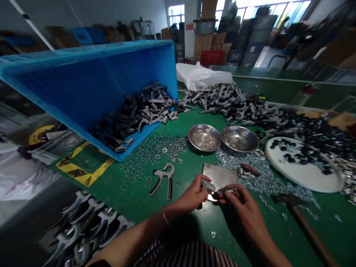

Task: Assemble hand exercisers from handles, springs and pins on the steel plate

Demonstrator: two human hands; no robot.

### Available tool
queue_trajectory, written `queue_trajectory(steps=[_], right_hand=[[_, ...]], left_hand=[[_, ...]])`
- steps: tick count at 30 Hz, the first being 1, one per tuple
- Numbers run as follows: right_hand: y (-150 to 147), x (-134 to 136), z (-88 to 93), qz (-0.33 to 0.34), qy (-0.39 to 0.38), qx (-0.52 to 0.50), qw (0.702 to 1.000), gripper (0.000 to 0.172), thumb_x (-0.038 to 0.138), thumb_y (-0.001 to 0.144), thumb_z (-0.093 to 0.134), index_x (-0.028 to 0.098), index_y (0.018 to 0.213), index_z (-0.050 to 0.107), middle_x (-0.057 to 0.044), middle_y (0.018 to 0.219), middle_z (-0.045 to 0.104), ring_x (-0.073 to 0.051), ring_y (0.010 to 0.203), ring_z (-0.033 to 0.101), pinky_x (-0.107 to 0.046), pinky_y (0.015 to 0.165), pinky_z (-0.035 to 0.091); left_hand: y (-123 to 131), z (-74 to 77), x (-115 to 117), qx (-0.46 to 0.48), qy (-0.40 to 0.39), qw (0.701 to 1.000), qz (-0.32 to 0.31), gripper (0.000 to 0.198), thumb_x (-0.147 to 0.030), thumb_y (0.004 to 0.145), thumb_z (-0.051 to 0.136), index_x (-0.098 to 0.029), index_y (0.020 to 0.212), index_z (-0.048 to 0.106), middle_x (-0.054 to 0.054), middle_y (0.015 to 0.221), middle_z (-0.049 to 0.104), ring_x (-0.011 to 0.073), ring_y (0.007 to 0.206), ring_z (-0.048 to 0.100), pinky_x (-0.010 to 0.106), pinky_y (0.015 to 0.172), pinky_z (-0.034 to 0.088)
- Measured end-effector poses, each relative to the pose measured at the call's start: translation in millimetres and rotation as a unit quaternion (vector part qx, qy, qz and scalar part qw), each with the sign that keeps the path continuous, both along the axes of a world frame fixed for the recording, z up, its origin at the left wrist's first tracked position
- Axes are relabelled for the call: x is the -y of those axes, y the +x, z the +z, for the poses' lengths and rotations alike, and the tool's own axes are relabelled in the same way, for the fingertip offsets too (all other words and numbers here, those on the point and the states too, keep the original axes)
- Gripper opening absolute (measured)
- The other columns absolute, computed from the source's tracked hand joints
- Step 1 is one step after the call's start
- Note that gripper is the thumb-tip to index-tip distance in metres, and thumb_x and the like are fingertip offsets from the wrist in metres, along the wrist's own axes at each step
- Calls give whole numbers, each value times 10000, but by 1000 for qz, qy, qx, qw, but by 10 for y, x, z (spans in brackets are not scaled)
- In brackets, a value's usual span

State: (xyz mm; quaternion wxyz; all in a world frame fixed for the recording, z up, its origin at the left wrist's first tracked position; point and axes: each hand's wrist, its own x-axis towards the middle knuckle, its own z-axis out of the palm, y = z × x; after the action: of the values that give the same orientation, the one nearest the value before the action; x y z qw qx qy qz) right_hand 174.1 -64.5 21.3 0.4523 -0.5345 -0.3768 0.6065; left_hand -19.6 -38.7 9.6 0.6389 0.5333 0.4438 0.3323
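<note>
A person's two bare hands meet at the near middle of a green worktable [194, 230]. The left hand [191, 196] pinches a small grey hand-grip part [207, 185] between thumb and fingertips. The right hand [244, 209] closes its fingertips on a short metal spring piece [226, 191], touching that part. Both sit just over the near edge of a flat steel plate [219, 176].

A finished grey hand gripper [162, 178] lies to the left. Loose washers [155, 152] are scattered across the cloth beyond it. Two steel bowls [204, 137] stand farther off, side by side. A tilted blue crate [91, 85] spills dark handles at the far left. A white round tray [303, 174] holds black knobs on the right. A hammer [303, 218] lies near the right hand, and red-handled pliers [250, 169] lie just beyond the plate.

Risks, as a judgement: the spring is held only at the fingertips, so it could slip or snap free and vanish among the washers. A pinched fingertip is possible where the two pieces meet. The right forearm lies close to the hammer handle and could knock it toward the table edge.
</note>
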Motion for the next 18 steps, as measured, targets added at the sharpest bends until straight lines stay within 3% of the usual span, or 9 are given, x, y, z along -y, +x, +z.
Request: queue_trajectory(steps=[5,8,11,14,16,18], right_hand=[[-109,166,58,-53,47,46,996,319,458,821,731,237,1020,615,-20,893,716,-199,810,671,-302,757,512],[-110,209,20,-47,64,74,994,303,464,831,714,236,1017,643,-25,920,699,-206,846,641,-294,755,487],[-20,221,-21,9,71,50,996,266,450,823,722,226,961,682,-46,1003,687,-230,950,625,-312,835,477],[89,186,4,69,56,14,996,229,431,849,699,223,944,695,-50,1019,679,-230,953,625,-318,839,483],[111,82,61,140,59,17,988,231,430,876,669,219,965,696,-53,998,682,-231,941,630,-331,841,490],[48,-124,125,217,87,59,971,243,437,910,620,217,988,690,-50,967,688,-233,937,638,-348,853,495]], left_hand=[[239,-51,94,68,-28,997,19,343,-177,795,514,-185,1124,416,-36,738,576,97,613,524,198,555,410],[310,-72,198,136,-77,988,10,366,-209,750,558,-185,1087,419,-64,650,560,85,525,488,196,524,401],[304,-17,316,138,-149,973,-110,515,-163,691,629,-189,1168,438,-61,675,603,64,454,458,178,460,360],[231,101,372,175,-183,944,-212,580,-219,712,723,-184,1229,460,-6,782,668,81,519,534,194,506,409],[193,138,373,217,-198,935,-201,446,-377,801,695,-155,1138,506,44,805,691,83,503,531,206,497,402],[175,121,363,232,-196,945,-118,356,-467,873,604,-154,1018,514,50,736,688,68,426,458,196,436,331]])
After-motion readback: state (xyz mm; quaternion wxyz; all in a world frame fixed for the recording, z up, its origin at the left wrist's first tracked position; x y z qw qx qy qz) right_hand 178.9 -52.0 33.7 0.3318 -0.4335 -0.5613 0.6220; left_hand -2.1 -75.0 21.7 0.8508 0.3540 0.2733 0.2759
